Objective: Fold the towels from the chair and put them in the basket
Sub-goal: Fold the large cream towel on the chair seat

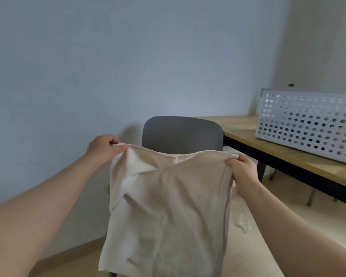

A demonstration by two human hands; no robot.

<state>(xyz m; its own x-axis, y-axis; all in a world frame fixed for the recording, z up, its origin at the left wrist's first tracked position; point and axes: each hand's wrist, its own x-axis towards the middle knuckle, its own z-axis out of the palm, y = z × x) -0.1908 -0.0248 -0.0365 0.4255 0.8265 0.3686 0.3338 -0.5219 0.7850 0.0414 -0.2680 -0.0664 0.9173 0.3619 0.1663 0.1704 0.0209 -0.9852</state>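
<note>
I hold one beige towel [168,206] up by its top corners; my left hand [103,148] pinches one corner, my right hand [241,172] the other, each grip closed on cloth. It hangs before the grey chair [182,134]. Step: spreading before folding. Next, bring corners together evenly. The white basket [308,124] stands on the tabletop [246,134] beyond.

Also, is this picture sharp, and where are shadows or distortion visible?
Head view: soft, even light; chair casts a faint shadow on the wall to its left; forearms look stretched near the corners; basket holes smear toward the right edge.
</note>
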